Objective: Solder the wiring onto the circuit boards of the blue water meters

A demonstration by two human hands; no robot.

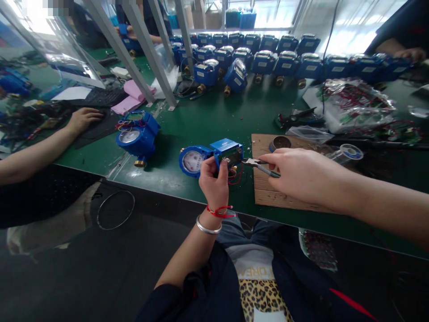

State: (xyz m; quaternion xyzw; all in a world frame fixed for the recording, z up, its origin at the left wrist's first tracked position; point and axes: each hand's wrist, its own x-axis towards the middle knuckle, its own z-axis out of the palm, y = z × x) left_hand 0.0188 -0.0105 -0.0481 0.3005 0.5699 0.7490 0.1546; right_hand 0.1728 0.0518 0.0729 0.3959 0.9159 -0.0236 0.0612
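A blue water meter with a round dial and an opened box-shaped housing lies near the front edge of the green table. My left hand grips the housing, thumb and fingers closed on its near side. Thin red wires hang from the housing. In my right hand is a pair of pliers, its jaws at the right side of the housing. Whether the jaws pinch anything is too small to tell. Under my right hand lies a piece of cardboard.
Another blue meter stands to the left, near a co-worker's hand. Rows of blue meters line the back. Bagged circuit boards, a solder spool, a round tin and a dark tool lie to the right. Metal posts rise at back left.
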